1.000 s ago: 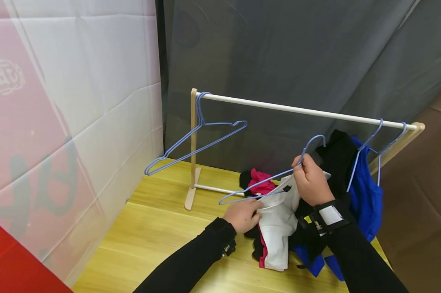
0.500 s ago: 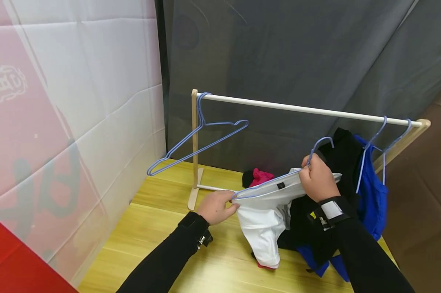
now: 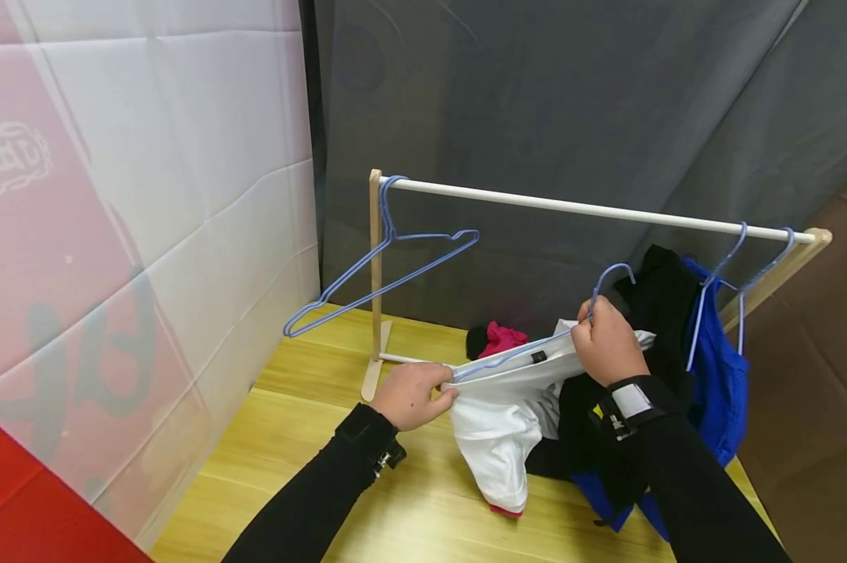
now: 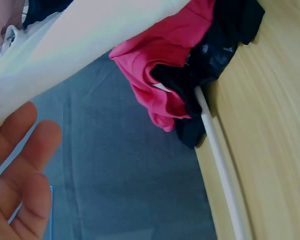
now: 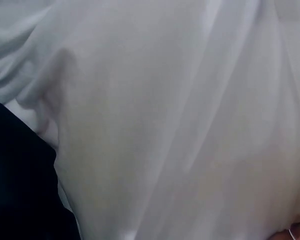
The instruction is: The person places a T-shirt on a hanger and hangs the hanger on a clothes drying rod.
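Note:
My right hand [image 3: 609, 344] grips a blue wire hanger [image 3: 597, 286] just under its hook. One arm of that hanger lies inside the opening of a white garment [image 3: 497, 438], which has a black label [image 3: 539, 356] and a red lower edge. My left hand [image 3: 412, 395] pinches the left end of the garment's opening, at the hanger's tip. In the left wrist view the white cloth [image 4: 90, 45] is stretched above the curled fingers [image 4: 42, 142]. White fabric [image 5: 155, 120] fills most of the right wrist view. The right end of the hanger is hidden behind my right hand.
A white rail [image 3: 536, 202] on wooden uprights spans the back. Blue hangers [image 3: 388, 242] hang at its left end. Two hangers at the right carry a blue garment [image 3: 719, 375] and a black one [image 3: 658, 301]. A pink garment [image 3: 502, 338] lies behind on the wooden surface [image 3: 303, 438].
My left hand has moved left, drawing the white garment's opening over the hanger's left arm. My right hand has shifted slightly right. In the last half second little has moved.

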{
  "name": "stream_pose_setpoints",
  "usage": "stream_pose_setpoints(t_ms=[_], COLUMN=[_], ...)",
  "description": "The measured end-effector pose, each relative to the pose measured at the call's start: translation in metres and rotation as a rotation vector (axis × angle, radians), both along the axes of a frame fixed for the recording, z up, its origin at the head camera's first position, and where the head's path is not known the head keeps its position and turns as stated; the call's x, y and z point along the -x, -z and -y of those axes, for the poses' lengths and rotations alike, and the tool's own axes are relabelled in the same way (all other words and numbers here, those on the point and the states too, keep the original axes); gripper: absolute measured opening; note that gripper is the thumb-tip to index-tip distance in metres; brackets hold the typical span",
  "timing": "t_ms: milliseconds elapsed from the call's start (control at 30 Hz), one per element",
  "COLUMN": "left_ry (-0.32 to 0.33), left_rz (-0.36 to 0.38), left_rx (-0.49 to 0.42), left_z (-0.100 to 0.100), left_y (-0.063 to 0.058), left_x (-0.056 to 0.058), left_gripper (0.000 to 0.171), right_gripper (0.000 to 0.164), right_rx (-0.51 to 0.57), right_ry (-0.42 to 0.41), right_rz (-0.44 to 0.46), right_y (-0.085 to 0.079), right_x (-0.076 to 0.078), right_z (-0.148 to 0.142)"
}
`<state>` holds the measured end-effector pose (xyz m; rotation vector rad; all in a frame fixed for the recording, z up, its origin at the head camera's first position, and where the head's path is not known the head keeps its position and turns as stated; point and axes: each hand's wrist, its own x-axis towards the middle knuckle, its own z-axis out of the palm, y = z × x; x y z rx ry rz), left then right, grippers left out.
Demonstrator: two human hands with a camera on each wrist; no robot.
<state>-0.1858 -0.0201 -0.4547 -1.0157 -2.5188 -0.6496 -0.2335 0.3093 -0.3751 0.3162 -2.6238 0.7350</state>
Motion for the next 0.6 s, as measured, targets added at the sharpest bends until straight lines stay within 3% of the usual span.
stream_pose_setpoints(t_ms=[267,600], left_ry=[-0.023,-0.077], left_rz=[-0.055,0.014], left_rx=[0.006,-0.019], left_z=[-0.01,-0.042], left_y=[-0.017,-0.023], left_x=[-0.004,-0.004], left_gripper=[0.022,0.017], right_gripper=[0.011,0.015], right_rx=[0.004,0.025], right_ry=[-0.019,-0.13], right_rz=[0.005,-0.005], right_y=[0.005,0.008], right_x=[-0.002,-0.007], right_z=[0.003,0.023])
